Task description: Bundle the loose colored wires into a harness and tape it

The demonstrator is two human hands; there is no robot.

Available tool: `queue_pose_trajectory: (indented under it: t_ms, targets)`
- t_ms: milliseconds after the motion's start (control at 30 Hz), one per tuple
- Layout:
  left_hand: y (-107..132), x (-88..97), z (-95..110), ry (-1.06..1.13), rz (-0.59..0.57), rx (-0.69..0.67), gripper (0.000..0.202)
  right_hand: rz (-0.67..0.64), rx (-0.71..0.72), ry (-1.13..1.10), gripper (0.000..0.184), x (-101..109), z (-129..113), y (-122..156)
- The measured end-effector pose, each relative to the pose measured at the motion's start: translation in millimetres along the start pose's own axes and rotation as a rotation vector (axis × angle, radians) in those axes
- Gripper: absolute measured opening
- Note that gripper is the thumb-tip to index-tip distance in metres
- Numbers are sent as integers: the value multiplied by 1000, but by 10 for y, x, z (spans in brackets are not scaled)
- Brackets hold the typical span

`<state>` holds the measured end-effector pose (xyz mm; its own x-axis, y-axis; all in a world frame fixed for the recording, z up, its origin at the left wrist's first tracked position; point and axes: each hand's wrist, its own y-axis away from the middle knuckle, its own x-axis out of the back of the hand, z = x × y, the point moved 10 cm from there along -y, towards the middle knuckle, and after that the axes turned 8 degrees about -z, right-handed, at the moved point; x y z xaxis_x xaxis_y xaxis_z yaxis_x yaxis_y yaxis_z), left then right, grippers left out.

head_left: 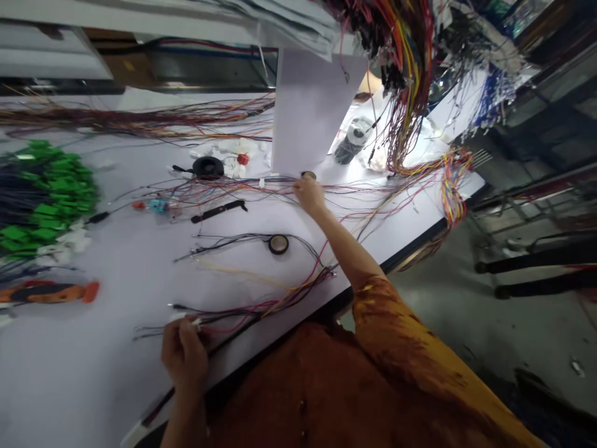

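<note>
My left hand (pixel 184 351), low on the table near its front edge, is closed on a white connector (pixel 196 323) at the end of a bundle of black, red and yellow wires (pixel 275 305). My right hand (pixel 308 194) reaches across to the far side, its fingers closed at a small tape roll (pixel 308 175) above the long wires there. The fingers partly hide that roll. Between my hands lies another black tape roll (pixel 278 244), touching thin dark wires (pixel 237 237).
Green connectors (pixel 51 199) pile up at the left, above an orange-handled tool (pixel 51 291). Farther back are a black coil (pixel 208 167), a black strip-like tool (pixel 219 211) and a white upright panel (pixel 312 112). Coloured wire bundles (pixel 410 81) hang at the upper right.
</note>
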<state>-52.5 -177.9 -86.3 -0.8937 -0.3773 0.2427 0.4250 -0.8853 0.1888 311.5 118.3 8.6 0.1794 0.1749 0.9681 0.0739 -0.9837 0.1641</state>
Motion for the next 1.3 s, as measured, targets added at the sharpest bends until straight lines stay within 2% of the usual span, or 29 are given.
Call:
queue_pose_trajectory:
  t_ms: [67, 133, 233, 333, 400, 433, 533, 567, 600, 667, 700, 767, 833, 867, 900, 967, 1000, 1033, 1100, 1133, 1200, 1300]
  targets:
    - [-3, -14, 52, 8, -2, -18, 36, -11, -200, 21, 33, -13, 703, 85]
    - [1, -19, 88, 15, 6, -33, 36, -36, -271, 17, 27, -77, 1103, 114]
    - [14, -27, 96, 28, 16, -37, 34, -19, -263, -36, 28, -106, 1318, 137]
    - [27, -18, 115, 1, 36, -51, 33, 69, -235, -101, 28, 42, 1476, 289]
    - [31, -13, 153, -14, 45, -85, 33, 181, -201, -219, 28, 226, 1691, 516]
    - [32, -14, 166, -10, 46, -97, 33, 290, -170, -373, 31, 354, 1853, 685]
    - [35, -27, 181, 18, 39, -98, 29, 631, -175, -828, 55, 622, 2546, 1380]
    - [38, -34, 189, 23, 37, -95, 27, 655, -182, -846, 60, 652, 2714, 1594]
    - [42, -42, 203, 26, 35, -95, 26, 658, -189, -857, 64, 660, 2856, 1796]
    - [50, -58, 234, 35, 34, -96, 23, 563, -222, -858, 66, 579, 3050, 2121]
    - [54, -63, 248, 40, 37, -96, 22, 481, -254, -840, 64, 496, 3109, 2246]
    - [60, -65, 272, 47, 45, -104, 21, 176, -363, -725, 58, 187, 3145, 2389]
    - [64, -64, 283, 50, 51, -110, 21, -92, -427, -556, 49, -102, 3092, 2453]
    - [66, -65, 285, 50, 50, -114, 21, -156, -433, -486, 44, -179, 3036, 2435]
    - [68, -63, 283, 50, 51, -114, 22, -162, -423, -442, 39, -203, 2953, 2375]
    - [72, -63, 280, 54, 52, -112, 25, -88, -348, -391, 32, -154, 2657, 2133]
    - [73, -66, 282, 57, 51, -112, 26, -49, -293, -379, 29, -125, 2437, 1968]
    - [74, -71, 285, 62, 49, -109, 26, 5, -176, -344, 28, -69, 2123, 1774]
    - [77, -80, 295, 68, 51, -101, 27, 31, 60, -320, 26, -70, 1388, 1376]
    - [80, -83, 300, 67, 54, -96, 26, 12, 129, -312, 25, -128, 1038, 1177]
    - [84, -84, 298, 61, 65, -81, 25, -32, 151, -293, 26, -293, 459, 786]
    - [86, -76, 276, 72, 74, -77, 27, -78, 26, -268, 48, -534, -56, 308]
